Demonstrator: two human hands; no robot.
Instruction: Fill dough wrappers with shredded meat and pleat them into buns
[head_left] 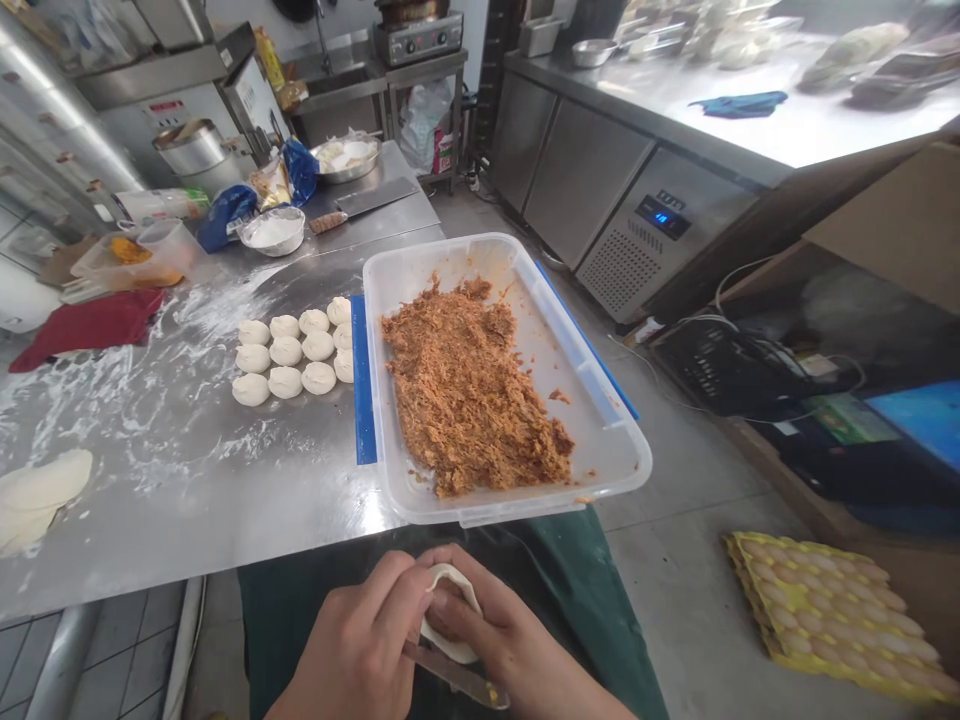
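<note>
The dough wrapper (pixel 450 618), with brown filling in it, sits low in view over the green apron. The right hand (pixel 529 650) cups it and the left hand (pixel 360 650) pinches its rim. A metal spatula (pixel 459 682) lies beneath. A plastic tub (pixel 600 400) of filling sits at 12 o'clock, dough balls (pixel 292 352) at 11 and an egg tray (pixel 832 610) at 3.

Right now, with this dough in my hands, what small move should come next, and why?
Probably fold the rim over and pinch it: the dough wrapper lies cupped between the left hand and right hand, its edge open and not yet pinched shut.
</note>
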